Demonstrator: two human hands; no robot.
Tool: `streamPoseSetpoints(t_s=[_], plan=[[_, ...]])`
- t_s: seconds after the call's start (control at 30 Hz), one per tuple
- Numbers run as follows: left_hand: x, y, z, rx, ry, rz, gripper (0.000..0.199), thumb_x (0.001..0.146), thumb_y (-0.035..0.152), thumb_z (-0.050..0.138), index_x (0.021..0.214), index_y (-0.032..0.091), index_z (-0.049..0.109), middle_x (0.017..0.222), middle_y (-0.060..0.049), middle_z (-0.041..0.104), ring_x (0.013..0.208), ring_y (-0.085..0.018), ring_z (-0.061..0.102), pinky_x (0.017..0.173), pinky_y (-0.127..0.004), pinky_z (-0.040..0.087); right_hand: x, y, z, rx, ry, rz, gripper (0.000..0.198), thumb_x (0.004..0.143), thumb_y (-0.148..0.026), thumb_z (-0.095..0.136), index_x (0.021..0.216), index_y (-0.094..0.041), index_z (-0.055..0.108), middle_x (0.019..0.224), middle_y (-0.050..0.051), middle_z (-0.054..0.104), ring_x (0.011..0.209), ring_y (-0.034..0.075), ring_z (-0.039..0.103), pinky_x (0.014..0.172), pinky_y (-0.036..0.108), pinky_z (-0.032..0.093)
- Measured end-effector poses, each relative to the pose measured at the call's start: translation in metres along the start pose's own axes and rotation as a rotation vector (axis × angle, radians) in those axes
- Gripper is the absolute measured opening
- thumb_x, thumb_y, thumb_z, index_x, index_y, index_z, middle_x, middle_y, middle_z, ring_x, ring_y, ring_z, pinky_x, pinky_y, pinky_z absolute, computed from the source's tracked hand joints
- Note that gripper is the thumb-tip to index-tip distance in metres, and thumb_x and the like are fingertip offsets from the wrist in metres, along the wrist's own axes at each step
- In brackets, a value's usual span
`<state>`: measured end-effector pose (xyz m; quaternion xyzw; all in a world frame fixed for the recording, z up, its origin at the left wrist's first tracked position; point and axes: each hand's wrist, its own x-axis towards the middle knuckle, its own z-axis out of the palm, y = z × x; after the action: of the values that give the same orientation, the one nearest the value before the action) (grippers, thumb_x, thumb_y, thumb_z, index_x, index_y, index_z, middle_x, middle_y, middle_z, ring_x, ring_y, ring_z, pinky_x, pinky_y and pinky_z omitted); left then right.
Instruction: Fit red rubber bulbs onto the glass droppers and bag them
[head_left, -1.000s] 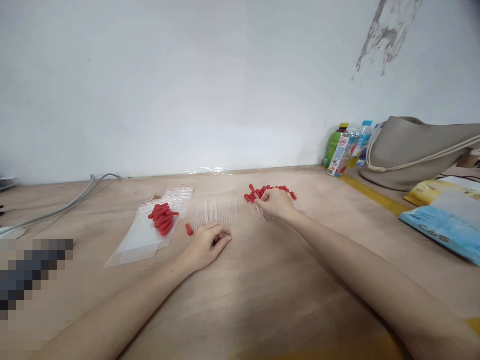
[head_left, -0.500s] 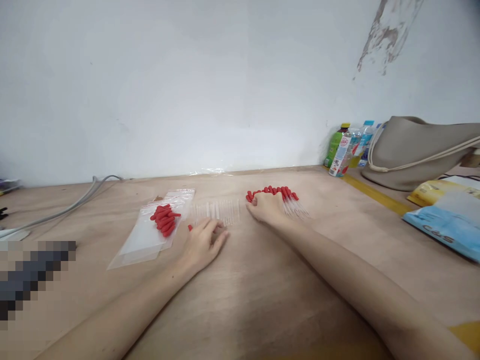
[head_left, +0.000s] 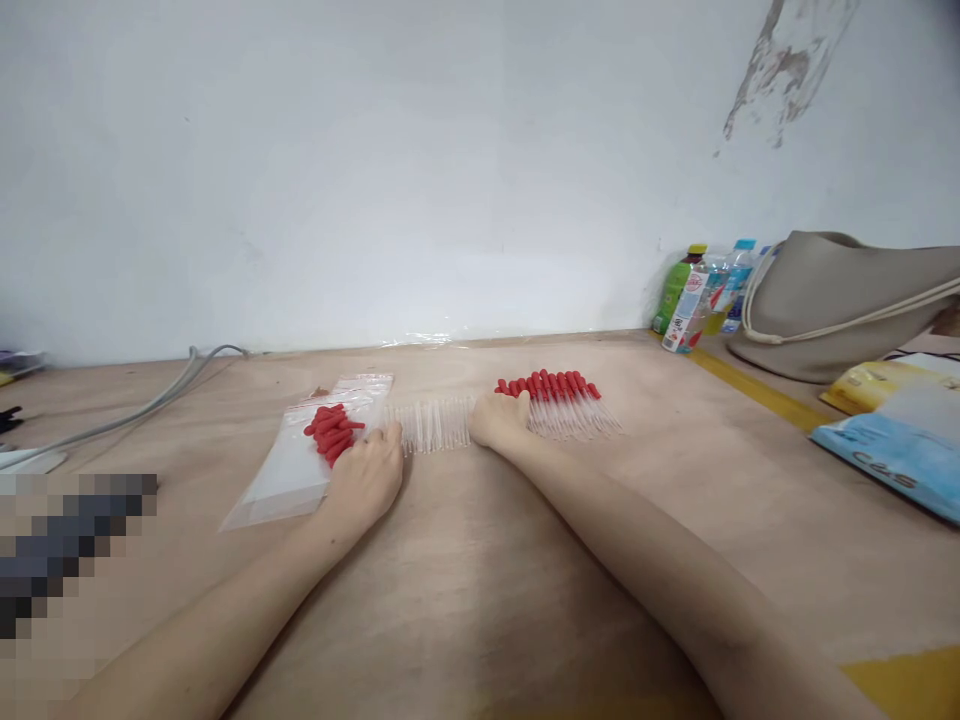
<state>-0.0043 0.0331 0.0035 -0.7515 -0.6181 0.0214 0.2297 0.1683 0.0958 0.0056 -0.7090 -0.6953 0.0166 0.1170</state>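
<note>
Clear thin tubes [head_left: 433,426] lie side by side in a row between my two hands. My left hand [head_left: 367,474] rests at the left end of this row, fingers curled; whatever is in them is hidden. At the right end, my right hand [head_left: 498,418] is closed with its fingertips out of sight, so its hold cannot be made out. Just right of it lies a row of droppers [head_left: 568,400], clear tubes with red rubber bulbs pointing to the wall. Loose red rubber bulbs [head_left: 330,432] are piled on clear zip bags [head_left: 281,480] beside my left hand.
Drink bottles [head_left: 686,305] and a grey bag [head_left: 847,300] stand at the back right. A blue and yellow soft pack [head_left: 892,455] lies before them. Grey cable [head_left: 154,410] runs along the left. A blurred-out dark object [head_left: 67,550] lies at the left front.
My right hand has moved left from the droppers to the tube row. My left hand has shifted left and its fingers have curled in; the tube row is more exposed.
</note>
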Motion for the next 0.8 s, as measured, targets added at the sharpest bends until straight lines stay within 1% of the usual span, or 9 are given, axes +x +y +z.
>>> streamPoseSetpoints(t_s=[0.1, 0.17, 0.23, 0.33, 0.4, 0.5, 0.57, 0.67, 0.8], plan=[[-0.003, 0.002, -0.007, 0.03, 0.003, -0.011, 0.027, 0.08, 0.001, 0.024, 0.093, 0.011, 0.046, 0.079, -0.012, 0.055, 0.07, -0.025, 0.058, 0.055, -0.029, 0.041, -0.004, 0.0, 0.0, -0.009, 0.029, -0.014, 0.016, 0.072, -0.018, 0.048, 0.069, -0.012, 0.062, 0.071, 0.013, 0.064, 0.068, 0.021, 0.057, 0.076, 0.038, 0.023], [-0.005, 0.004, -0.012, 0.054, 0.041, -0.007, 0.028, 0.079, -0.001, 0.025, 0.093, 0.011, 0.047, 0.079, -0.012, 0.054, 0.07, -0.024, 0.057, 0.055, -0.028, 0.041, -0.012, 0.002, 0.0, -0.016, 0.075, -0.031, 0.019, 0.075, -0.019, 0.045, 0.076, -0.01, 0.061, 0.077, 0.015, 0.063, 0.073, 0.022, 0.057, 0.077, 0.038, 0.022], [-0.008, 0.007, -0.014, 0.022, 0.09, 0.036, 0.031, 0.079, -0.001, 0.026, 0.098, 0.011, 0.047, 0.084, -0.011, 0.053, 0.071, -0.023, 0.056, 0.055, -0.028, 0.041, -0.024, 0.008, -0.001, -0.021, 0.167, -0.064, 0.024, 0.08, -0.022, 0.04, 0.085, -0.008, 0.058, 0.085, 0.016, 0.062, 0.08, 0.023, 0.055, 0.078, 0.038, 0.021], [-0.01, 0.014, -0.01, -0.193, 0.195, 0.156, 0.031, 0.083, 0.006, 0.033, 0.11, 0.014, 0.044, 0.091, -0.01, 0.052, 0.073, -0.02, 0.054, 0.058, -0.028, 0.042, -0.045, 0.027, 0.001, 0.007, 0.384, -0.197, 0.027, 0.086, -0.026, 0.032, 0.087, -0.01, 0.054, 0.084, 0.014, 0.061, 0.08, 0.022, 0.052, 0.076, 0.037, 0.022], [-0.009, 0.019, -0.004, -0.406, 0.263, 0.218, 0.022, 0.086, 0.017, 0.039, 0.105, 0.015, 0.05, 0.089, -0.007, 0.053, 0.073, -0.018, 0.054, 0.062, -0.028, 0.043, -0.058, 0.045, 0.003, 0.082, 0.469, -0.33, 0.026, 0.087, -0.026, 0.031, 0.082, -0.013, 0.052, 0.077, 0.009, 0.061, 0.071, 0.018, 0.052, 0.077, 0.036, 0.024], [-0.009, 0.029, 0.0, -0.712, 0.317, 0.28, 0.018, 0.086, 0.026, 0.043, 0.089, 0.017, 0.057, 0.083, -0.004, 0.053, 0.074, -0.015, 0.053, 0.066, -0.026, 0.043, -0.076, 0.071, 0.005, 0.251, 0.463, -0.539, 0.021, 0.088, -0.024, 0.034, 0.082, -0.015, 0.052, 0.074, 0.004, 0.061, 0.067, 0.014, 0.052, 0.076, 0.032, 0.029], [-0.009, 0.034, -0.002, -0.867, 0.314, 0.317, 0.018, 0.086, 0.027, 0.043, 0.089, 0.017, 0.058, 0.085, -0.004, 0.053, 0.078, -0.015, 0.053, 0.07, -0.027, 0.043, -0.085, 0.084, 0.004, 0.333, 0.449, -0.63, 0.018, 0.087, -0.023, 0.037, 0.094, -0.015, 0.053, 0.083, 0.006, 0.062, 0.076, 0.015, 0.053, 0.073, 0.029, 0.034], [-0.009, 0.04, -0.009, -1.021, 0.249, 0.363, 0.019, 0.086, 0.028, 0.043, 0.09, 0.018, 0.058, 0.087, -0.004, 0.056, 0.081, -0.015, 0.054, 0.073, -0.028, 0.043, -0.094, 0.093, 0.0, 0.356, 0.449, -0.705, 0.024, 0.087, -0.021, 0.039, 0.106, -0.017, 0.053, 0.091, 0.007, 0.061, 0.083, 0.016, 0.053, 0.072, 0.029, 0.036], [-0.008, 0.044, -0.011, -1.107, 0.184, 0.365, 0.019, 0.085, 0.03, 0.045, 0.092, 0.018, 0.059, 0.084, -0.003, 0.061, 0.077, -0.014, 0.056, 0.07, -0.027, 0.043, -0.096, 0.09, -0.001, 0.34, 0.451, -0.759, 0.022, 0.086, -0.019, 0.041, 0.102, -0.019, 0.057, 0.087, 0.006, 0.062, 0.079, 0.014, 0.054, 0.072, 0.03, 0.035]])
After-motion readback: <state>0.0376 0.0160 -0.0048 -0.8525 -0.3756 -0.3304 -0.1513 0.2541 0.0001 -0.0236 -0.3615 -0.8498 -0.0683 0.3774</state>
